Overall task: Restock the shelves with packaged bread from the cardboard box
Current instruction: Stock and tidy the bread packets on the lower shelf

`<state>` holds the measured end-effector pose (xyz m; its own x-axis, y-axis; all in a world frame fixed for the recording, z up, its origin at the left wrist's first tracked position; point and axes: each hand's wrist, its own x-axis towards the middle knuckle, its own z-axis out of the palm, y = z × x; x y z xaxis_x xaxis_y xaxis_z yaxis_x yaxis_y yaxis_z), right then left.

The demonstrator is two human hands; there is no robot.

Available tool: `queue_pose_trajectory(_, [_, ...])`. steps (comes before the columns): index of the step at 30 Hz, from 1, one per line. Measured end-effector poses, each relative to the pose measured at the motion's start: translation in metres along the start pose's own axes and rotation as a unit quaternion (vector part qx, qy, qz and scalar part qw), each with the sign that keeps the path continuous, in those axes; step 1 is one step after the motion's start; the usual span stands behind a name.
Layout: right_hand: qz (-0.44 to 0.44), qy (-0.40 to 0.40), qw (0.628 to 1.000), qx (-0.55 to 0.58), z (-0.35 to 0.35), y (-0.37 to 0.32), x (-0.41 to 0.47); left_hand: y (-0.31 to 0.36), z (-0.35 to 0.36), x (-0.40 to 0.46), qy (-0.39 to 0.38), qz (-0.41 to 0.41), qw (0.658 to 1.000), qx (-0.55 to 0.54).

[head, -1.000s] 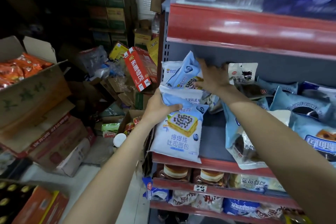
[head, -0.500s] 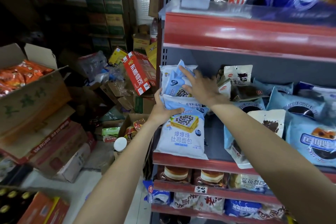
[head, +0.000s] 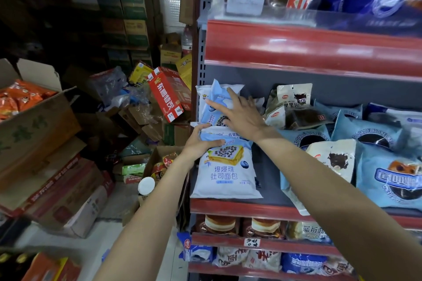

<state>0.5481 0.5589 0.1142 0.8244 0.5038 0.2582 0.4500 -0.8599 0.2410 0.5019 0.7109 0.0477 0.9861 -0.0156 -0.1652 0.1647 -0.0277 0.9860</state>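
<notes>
Red-edged metal shelf [head: 235,206] w/ white-blue plastic bread pack [head: 225,173]: left hand [head: 201,143] pinched its top; right hand [head: 239,116] flat, fingers straight, just above, pressing rear packs [head: 214,102].

A red carton [head: 169,94] with white characters leaned at 10 o'clock. An open box of orange snack bags [head: 21,98] sat at 9 o'clock. A white-capped bottle [head: 146,186] stood near centre.

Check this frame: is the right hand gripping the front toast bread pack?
No, the right hand lies flat with straight fingers on the rear packs; the left hand grips the front pack.
</notes>
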Motion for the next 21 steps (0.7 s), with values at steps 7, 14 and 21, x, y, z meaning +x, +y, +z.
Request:
queue_pose_trajectory(7, [0.063, 0.036, 0.997, 0.0, -0.004, 0.003, -0.001, -0.005, 0.007, -0.009, 0.028, 0.027, 0.999, -0.036])
queue_pose_trajectory(14, [0.164, 0.086, 0.981, 0.053, -0.011, 0.018, -0.008, -0.008, 0.009, -0.03, 0.114, 0.173, 0.974, 0.092])
queue_pose_trajectory(21, [0.201, 0.074, 0.971, 0.101, -0.023, 0.022, -0.007, -0.001, -0.01, -0.034, 0.112, 0.231, 0.954, 0.153])
